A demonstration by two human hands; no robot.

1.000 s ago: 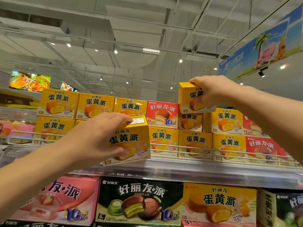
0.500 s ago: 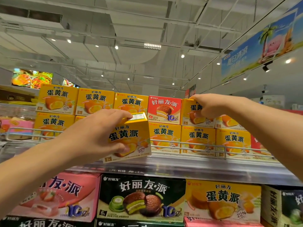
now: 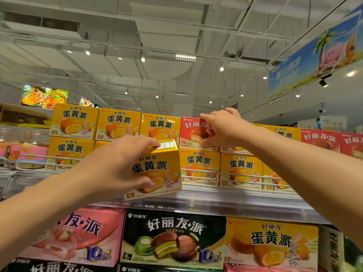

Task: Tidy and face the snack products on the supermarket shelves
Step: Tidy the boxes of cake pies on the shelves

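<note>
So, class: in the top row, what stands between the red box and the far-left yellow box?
Head view: two more yellow boxes stand between the red box and the far-left yellow box.

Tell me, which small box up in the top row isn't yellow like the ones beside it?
The red box, fourth from the left in the top row. The three to its left are yellow; the right hand is reaching onto it.

Small yellow boxes (image 3: 74,121): about ten
Small red boxes (image 3: 193,133): three
Large boxes (image 3: 172,238) below: four fully visible
Hands (image 3: 222,128): two
</note>
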